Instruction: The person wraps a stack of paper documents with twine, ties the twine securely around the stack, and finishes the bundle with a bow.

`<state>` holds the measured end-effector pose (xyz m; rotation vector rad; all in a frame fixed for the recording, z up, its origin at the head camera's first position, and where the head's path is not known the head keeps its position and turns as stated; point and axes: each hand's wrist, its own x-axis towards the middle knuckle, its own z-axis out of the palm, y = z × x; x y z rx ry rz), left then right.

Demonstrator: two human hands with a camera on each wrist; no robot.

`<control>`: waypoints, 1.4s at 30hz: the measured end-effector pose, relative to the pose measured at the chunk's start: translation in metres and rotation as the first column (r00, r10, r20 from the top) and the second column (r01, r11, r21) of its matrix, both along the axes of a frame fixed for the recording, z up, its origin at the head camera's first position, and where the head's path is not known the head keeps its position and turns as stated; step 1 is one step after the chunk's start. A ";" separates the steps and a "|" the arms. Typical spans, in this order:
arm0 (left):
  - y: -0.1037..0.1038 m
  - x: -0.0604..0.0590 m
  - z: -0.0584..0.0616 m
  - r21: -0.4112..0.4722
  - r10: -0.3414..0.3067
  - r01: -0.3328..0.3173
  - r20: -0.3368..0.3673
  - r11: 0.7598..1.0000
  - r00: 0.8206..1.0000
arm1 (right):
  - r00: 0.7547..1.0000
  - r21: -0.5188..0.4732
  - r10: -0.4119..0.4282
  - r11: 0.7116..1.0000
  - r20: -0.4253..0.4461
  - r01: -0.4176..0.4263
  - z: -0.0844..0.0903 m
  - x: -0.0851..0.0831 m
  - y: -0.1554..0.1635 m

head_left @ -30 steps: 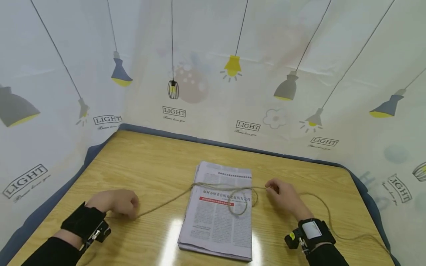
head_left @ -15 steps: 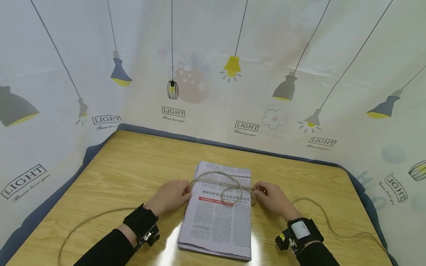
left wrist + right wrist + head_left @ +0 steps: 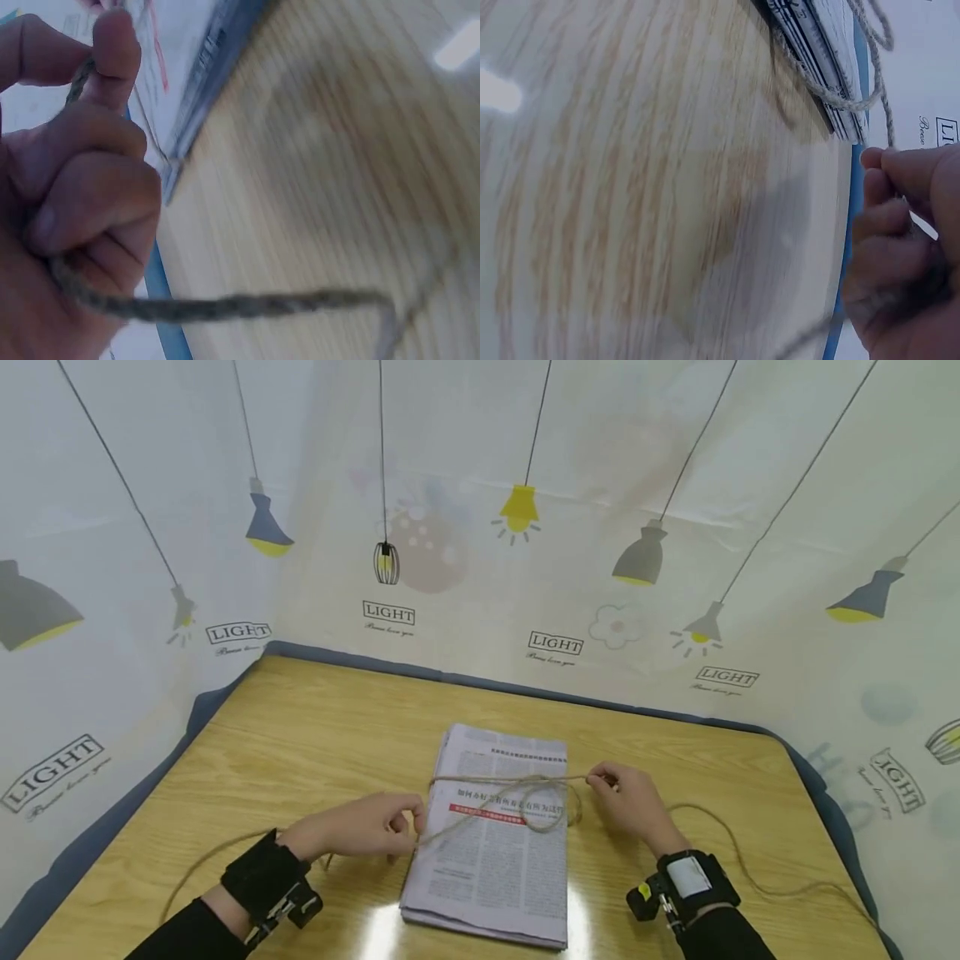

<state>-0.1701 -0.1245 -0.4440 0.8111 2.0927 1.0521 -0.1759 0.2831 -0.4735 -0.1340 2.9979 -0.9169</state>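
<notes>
A stack of folded newspapers (image 3: 487, 868) lies on the wooden table, with twine (image 3: 461, 779) running across its upper part and a loose loop of it near the right edge. My left hand (image 3: 367, 827) is just left of the stack. In the left wrist view its curled fingers grip the twine (image 3: 225, 307), which passes through the palm and out by the fingertips. To the right of the stack, my right hand (image 3: 633, 802) pinches the twine between thumb and forefinger. The right wrist view shows the twine (image 3: 889, 120) leading from that pinch toward the stack's side.
The twine's tails trail over the table (image 3: 322, 718) on both sides, the right one reaching the table's right edge. A pale curtain (image 3: 465, 635) printed with lamps surrounds the table. Blue edging (image 3: 540, 695) runs along the back.
My left hand went from the far left to the stack's edge, then drew slightly back and down, pulling twine diagonally across the top sheet. My right hand moved in, then out a little.
</notes>
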 end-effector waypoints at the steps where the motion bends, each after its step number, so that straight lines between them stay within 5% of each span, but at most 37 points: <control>1: -0.005 0.002 0.001 -0.022 0.004 -0.004 0.006 1.000 1.000 | 1.000 0.008 -0.014 1.000 -0.001 0.014 0.000 -0.001 0.000; 8: -0.015 0.018 -0.001 -0.117 -0.049 0.058 0.074 0.991 0.996 | 0.998 0.042 -0.028 0.999 -0.048 0.030 0.002 -0.010 -0.007; 11: -0.006 0.023 -0.005 -0.129 -0.009 0.022 0.102 0.991 0.995 | 0.997 0.044 0.003 0.999 -0.075 0.000 0.001 -0.019 -0.014; 15: 0.011 0.028 -0.014 -0.239 0.034 -0.058 -0.103 0.969 0.994 | 0.995 0.004 0.069 0.998 -0.078 -0.069 -0.005 -0.035 -0.021; 19: 0.033 0.041 -0.015 -0.441 -0.038 -0.133 -0.358 0.888 0.933 | 0.993 -0.032 0.120 0.992 -0.001 -0.120 -0.008 -0.045 -0.026; 23: 0.040 0.049 -0.017 -0.498 -0.100 -0.170 -0.469 0.850 0.878 | 0.992 -0.017 0.111 0.994 0.060 -0.110 -0.005 -0.046 -0.029; 29: 0.025 0.031 -0.023 -0.419 -0.028 -0.193 -0.466 0.887 0.884 | 0.991 0.031 0.102 0.994 0.081 -0.105 -0.002 -0.038 -0.013; 32: 0.016 0.018 -0.023 -0.370 0.037 -0.246 -0.488 0.896 0.872 | 0.992 0.083 0.079 0.993 0.094 -0.087 0.001 -0.029 0.000; 42: 0.017 -0.017 -0.036 -0.180 0.235 -0.430 -0.624 0.885 0.746 | 0.975 0.182 0.063 0.978 0.215 -0.104 0.015 0.007 0.013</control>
